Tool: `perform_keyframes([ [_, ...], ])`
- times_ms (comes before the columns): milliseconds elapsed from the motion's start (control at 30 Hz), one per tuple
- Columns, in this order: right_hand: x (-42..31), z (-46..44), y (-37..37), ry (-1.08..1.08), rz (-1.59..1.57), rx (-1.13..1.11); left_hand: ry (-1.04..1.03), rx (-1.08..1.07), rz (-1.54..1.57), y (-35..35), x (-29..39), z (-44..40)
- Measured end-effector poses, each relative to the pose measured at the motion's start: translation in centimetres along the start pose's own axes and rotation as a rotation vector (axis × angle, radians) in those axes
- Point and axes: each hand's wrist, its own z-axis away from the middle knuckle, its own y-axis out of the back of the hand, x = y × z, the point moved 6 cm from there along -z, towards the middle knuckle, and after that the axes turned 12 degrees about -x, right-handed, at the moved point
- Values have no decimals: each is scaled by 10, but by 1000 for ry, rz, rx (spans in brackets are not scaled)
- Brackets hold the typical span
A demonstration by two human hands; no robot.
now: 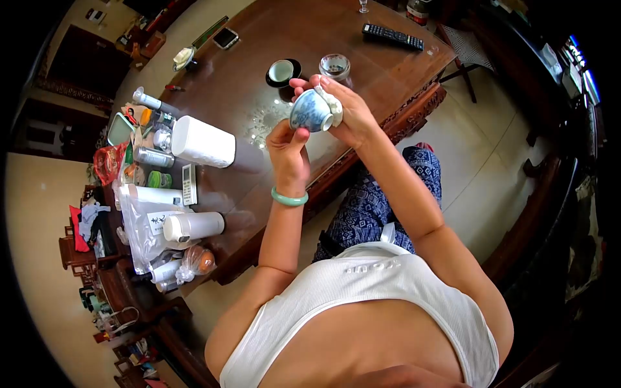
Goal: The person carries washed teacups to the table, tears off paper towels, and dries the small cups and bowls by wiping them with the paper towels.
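A blue-and-white porcelain teacup point(309, 113) is held tilted on its side above the wooden table, its foot toward me. My left hand point(288, 152), with a green bangle at the wrist, grips the cup between thumb and fingers from the near left. My right hand point(354, 115) is closed round a crumpled white tissue or cloth point(332, 105), which touches the cup's right side. The cup's inside is hidden from me. Just beyond the hands, a small pale cup point(281, 70) rests within a dark round dish, beside a glass ashtray point(334, 66).
Wet-looking spots point(264, 123) mark the dark wooden table point(255, 48). Along its left side stand a white canister point(204, 141), a white flask point(194, 226), a remote control point(189, 184) and several jars and bags. A black remote point(392, 37) and a phone point(226, 38) lie farther off.
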Motion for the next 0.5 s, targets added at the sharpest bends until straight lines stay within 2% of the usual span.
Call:
perform_keyframes([
  [33, 5, 0, 2, -4, -58, 24, -54, -8, 108, -2, -4, -4],
  [167, 23, 2, 14, 11, -97, 105, -99, 70, 189, -1, -21, -2],
  [233, 31, 8, 31, 73, -64, 346, -97, 88, 145, 1, -29, 0],
  [267, 40, 8, 30, 70, -64, 346, -93, 108, 102, 2, -31, 1],
  [333, 46, 15, 27, 86, 157, 493, -17, 184, 63, 6, -37, 6],
  [400, 41, 17, 32, 80, 195, 526, -15, 171, 96, 12, -42, 3],
  [467, 26, 20, 43, 131, 719, 535, -76, 155, 98, 7, -31, -5],
  [500, 17, 25, 39, 129, 797, 574, -7, 227, 231, 8, -29, -6],
])
